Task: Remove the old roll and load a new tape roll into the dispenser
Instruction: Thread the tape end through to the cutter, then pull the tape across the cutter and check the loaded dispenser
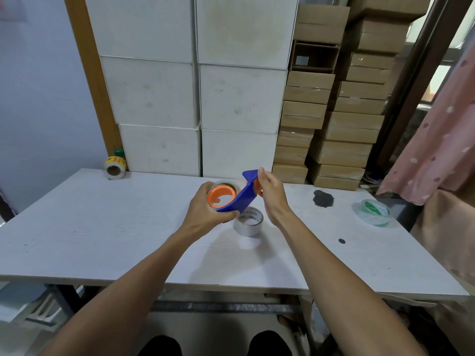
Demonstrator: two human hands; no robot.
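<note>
I hold a blue tape dispenser [240,199] above the middle of the white table [102,240]. Its orange hub [221,196] carries a clear tape roll [226,185], which shows behind the hub. My left hand [205,211] grips the roll end of the dispenser from below and the left. My right hand [270,194] pinches the dispenser's far blue tip, where a bit of orange shows. A silver tape roll [248,222] printed "MADE IN CHINA" lies flat on the table right under the dispenser.
A clear roll with a green core [375,211] lies near the table's right edge, beside a dark stain [323,199]. A yellow label roll [115,167] sits at the back left corner. White boxes [195,98] and brown cartons [334,124] are stacked behind the table.
</note>
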